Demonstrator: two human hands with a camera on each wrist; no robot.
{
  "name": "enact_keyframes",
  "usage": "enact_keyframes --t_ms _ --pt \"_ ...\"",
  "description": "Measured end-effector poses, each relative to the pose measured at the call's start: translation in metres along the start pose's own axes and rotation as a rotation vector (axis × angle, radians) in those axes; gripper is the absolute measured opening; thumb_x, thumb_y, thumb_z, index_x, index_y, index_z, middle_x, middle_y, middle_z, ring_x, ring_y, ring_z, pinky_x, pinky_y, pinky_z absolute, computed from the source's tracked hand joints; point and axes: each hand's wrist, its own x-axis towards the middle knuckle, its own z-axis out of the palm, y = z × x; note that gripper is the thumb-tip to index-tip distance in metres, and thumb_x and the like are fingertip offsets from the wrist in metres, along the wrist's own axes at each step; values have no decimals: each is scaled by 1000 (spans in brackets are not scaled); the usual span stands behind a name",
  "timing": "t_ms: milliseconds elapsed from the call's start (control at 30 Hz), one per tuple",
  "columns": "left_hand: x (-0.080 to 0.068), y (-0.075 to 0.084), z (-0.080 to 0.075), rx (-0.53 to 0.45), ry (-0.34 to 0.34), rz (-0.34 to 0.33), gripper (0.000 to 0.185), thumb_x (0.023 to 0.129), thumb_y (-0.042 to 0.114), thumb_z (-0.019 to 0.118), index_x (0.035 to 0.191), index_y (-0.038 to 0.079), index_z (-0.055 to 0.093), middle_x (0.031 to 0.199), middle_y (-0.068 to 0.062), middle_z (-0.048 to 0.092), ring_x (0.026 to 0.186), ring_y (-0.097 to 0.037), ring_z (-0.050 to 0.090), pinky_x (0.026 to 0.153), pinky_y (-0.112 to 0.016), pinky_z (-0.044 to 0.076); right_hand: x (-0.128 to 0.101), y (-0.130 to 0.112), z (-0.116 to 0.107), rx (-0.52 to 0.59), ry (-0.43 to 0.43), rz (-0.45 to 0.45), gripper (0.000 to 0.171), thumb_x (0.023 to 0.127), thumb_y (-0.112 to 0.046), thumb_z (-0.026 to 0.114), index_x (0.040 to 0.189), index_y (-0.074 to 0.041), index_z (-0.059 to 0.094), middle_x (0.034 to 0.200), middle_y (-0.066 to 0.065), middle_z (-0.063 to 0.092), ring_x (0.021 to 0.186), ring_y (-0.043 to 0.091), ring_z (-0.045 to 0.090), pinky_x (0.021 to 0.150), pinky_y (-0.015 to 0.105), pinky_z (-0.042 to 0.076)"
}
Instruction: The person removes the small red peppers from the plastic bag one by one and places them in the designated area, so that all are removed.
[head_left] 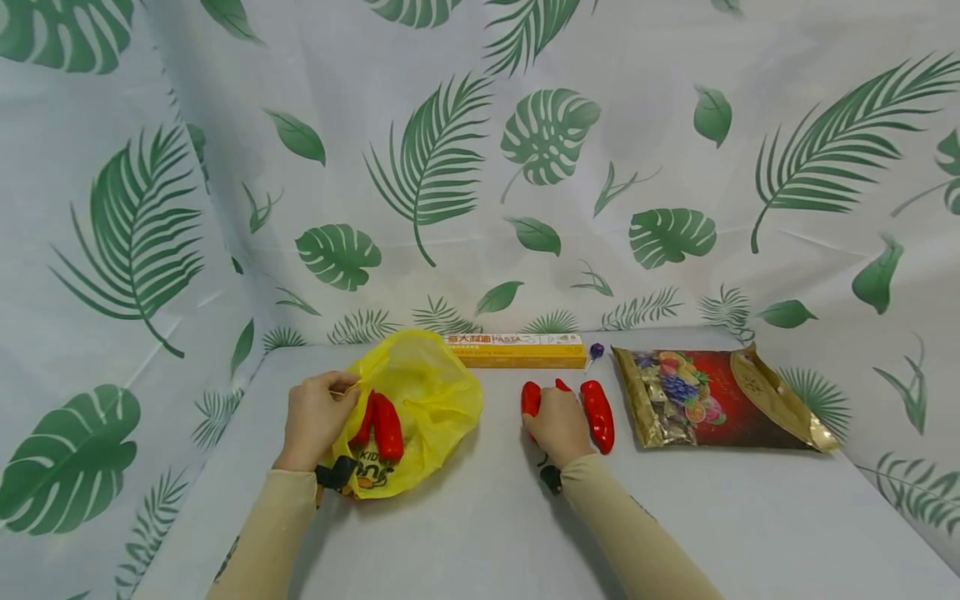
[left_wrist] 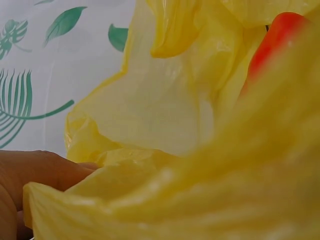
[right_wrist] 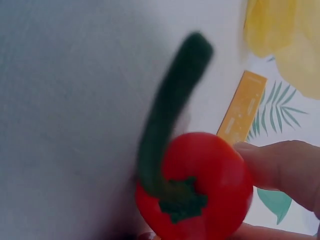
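My left hand [head_left: 330, 398] pinches the rim of a yellow plastic bag [head_left: 431, 392] and holds its mouth open on the table. Two red chili peppers [head_left: 386, 427] lie inside it. In the left wrist view the yellow plastic bag [left_wrist: 165, 115] fills the frame, with a red pepper [left_wrist: 272, 45] at the top right and my fingers [left_wrist: 35, 172] at the lower left. My right hand [head_left: 546, 417] grips a red pepper [head_left: 531, 398] lying on the table; close up, the pepper [right_wrist: 200, 185] shows its green stem, with my fingers [right_wrist: 285, 167] curled round it. Another red pepper [head_left: 598, 414] lies just right of that hand.
A long yellow pasta box [head_left: 517, 350] lies at the back against the leaf-print cloth. A purple lollipop [head_left: 595, 350] sits beside it. A red and gold snack bag [head_left: 712, 400] lies flat to the right. The grey table [head_left: 480, 533] runs bare toward the front.
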Motion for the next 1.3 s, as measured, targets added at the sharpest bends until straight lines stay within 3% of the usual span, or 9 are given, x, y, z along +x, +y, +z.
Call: enact_keyframes --t_ms 133,300,467,700,967,1067,1300 --pt "-1 -2 0 0 1 -4 21 95 16 74 112 5 79 104 -17 79 89 -30 75 74 -40 65 1 -2 -2 6 -8 8 44 86 -28 84 116 1 70 90 13 74 84 28 61 82 44 63" --pt "-1 -3 -1 -12 11 9 19 94 15 74 109 5 80 102 -16 80 88 -29 75 74 -41 64 2 -8 -6 28 37 -31 57 89 -29 81 136 0 65 116 18 75 103 34 64 95 53 61" --pt "-1 -6 -6 -8 23 11 20 94 15 74 110 5 79 102 -17 79 88 -30 75 74 -41 65 0 -32 -4 164 83 -166 57 92 -29 78 141 -4 63 118 17 76 105 33 71 94 48 62" --pt "-4 -7 -8 -33 8 -8 20 95 13 73 113 5 79 102 -18 79 88 -30 76 69 -36 64 -8 -74 3 355 133 -389 41 93 -20 78 130 -4 72 126 16 75 109 34 75 93 46 63" --pt "-2 -4 -7 -39 13 -8 19 94 11 74 111 4 79 101 -18 79 89 -31 76 72 -37 65 -14 -116 23 384 80 -530 39 93 -16 78 128 0 72 125 17 75 108 35 75 91 44 64" --pt "-3 -5 -8 -38 19 -9 19 93 10 75 110 4 79 101 -17 80 88 -30 77 71 -37 65 -17 -132 35 375 22 -568 38 93 -14 77 127 2 72 124 19 75 107 35 75 91 44 64" --pt "-5 -6 -12 -36 27 -1 18 93 12 75 110 5 80 98 -17 80 85 -29 77 68 -36 64 -23 -159 62 328 -185 -452 45 93 -20 78 130 4 69 124 19 75 108 31 72 94 43 62"
